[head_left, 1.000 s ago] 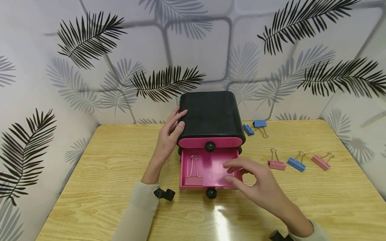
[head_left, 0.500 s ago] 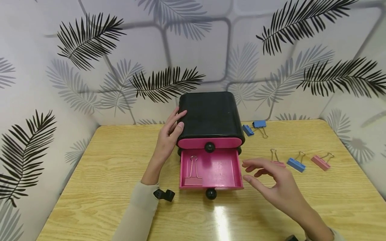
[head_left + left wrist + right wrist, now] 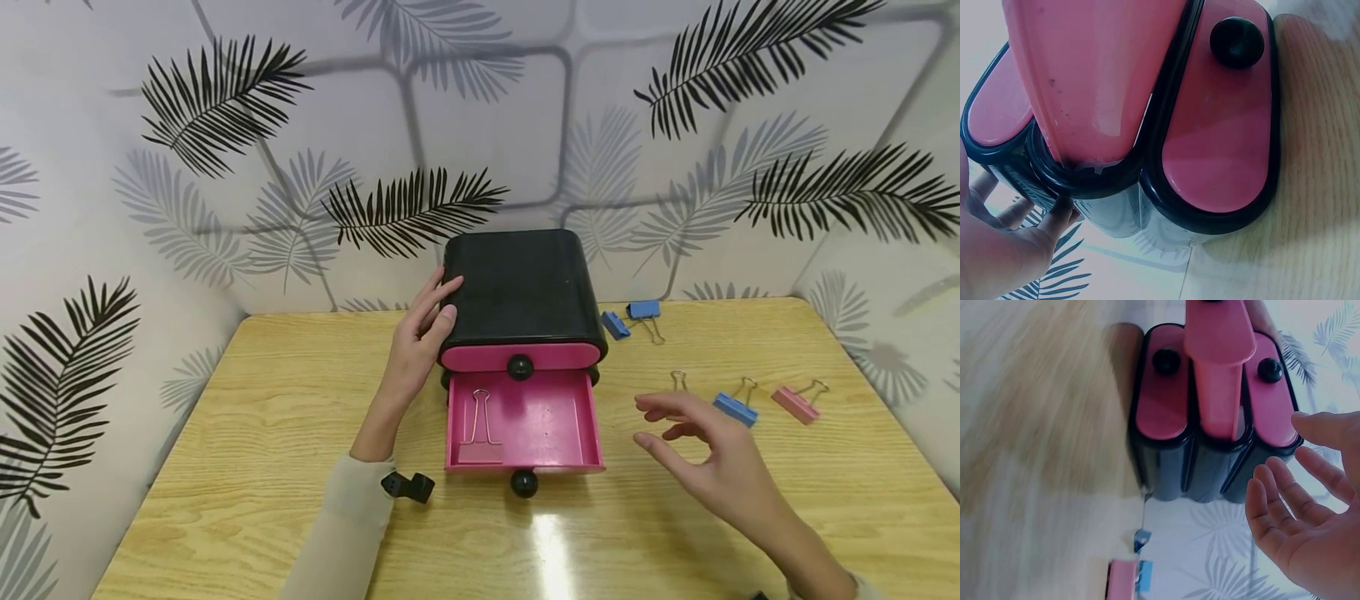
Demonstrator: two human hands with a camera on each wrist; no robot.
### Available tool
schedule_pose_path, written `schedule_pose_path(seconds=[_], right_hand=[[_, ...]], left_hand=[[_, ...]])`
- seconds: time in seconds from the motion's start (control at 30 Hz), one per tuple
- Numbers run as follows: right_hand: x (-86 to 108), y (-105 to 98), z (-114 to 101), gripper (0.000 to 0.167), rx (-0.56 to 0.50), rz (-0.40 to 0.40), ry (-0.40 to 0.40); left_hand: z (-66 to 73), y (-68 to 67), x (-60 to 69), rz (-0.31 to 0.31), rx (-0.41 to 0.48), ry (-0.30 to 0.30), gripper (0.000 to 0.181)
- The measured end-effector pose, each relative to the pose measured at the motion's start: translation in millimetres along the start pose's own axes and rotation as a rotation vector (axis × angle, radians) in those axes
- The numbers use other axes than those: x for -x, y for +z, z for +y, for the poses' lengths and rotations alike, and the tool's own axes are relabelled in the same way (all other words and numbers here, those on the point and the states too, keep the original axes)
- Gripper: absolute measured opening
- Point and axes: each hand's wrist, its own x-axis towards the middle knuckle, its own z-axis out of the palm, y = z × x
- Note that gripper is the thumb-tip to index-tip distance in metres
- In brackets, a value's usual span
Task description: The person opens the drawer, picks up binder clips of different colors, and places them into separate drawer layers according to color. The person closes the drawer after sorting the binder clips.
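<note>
A small black cabinet with pink drawers stands at mid-table. Its middle drawer is pulled out, and a pink binder clip lies in the drawer's left part with its wire handle toward the back. My left hand rests against the cabinet's left side, fingertips at the top edge; in the left wrist view its fingers touch the black casing. To the right of the drawer, my right hand hovers over the table with loosely bent fingers, holding nothing. It mostly covers another pink binder clip, whose wire handle shows.
On the right of the table lie a blue binder clip and a pink binder clip. Two more blue clips lie beside the cabinet's back right. A leaf-patterned wall covering rises behind the table.
My right hand has moved from over the open drawer out to the right, toward the loose clips. The left hand, cabinet and clip in the drawer have stayed in place.
</note>
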Motion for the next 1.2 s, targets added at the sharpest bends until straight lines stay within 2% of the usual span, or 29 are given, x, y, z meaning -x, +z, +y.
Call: schedule_pose_path(seconds=[0.27, 0.53, 0.77, 1.2], right_hand=[[7.7, -7, 23, 0.052, 0.044, -0.006, 0.048], [13.4, -15, 37, 0.05, 0.081, -0.009, 0.082], [16.6, -26, 49, 0.043, 0.126, -0.028, 0.161], [14.8, -40, 77, 0.04, 0.168, -0.053, 0.172]], left_hand=[[-1.1, 0.9, 0.2, -0.001, 0.002, 0.004, 0.044], [-0.8, 1.8, -0.4, -0.002, 0.007, 0.014, 0.044], [-0.9, 2.0, -0.7, -0.001, 0.005, 0.012, 0.044], [-1.0, 0.9, 0.0, 0.009, -0.003, 0.008, 0.044]])
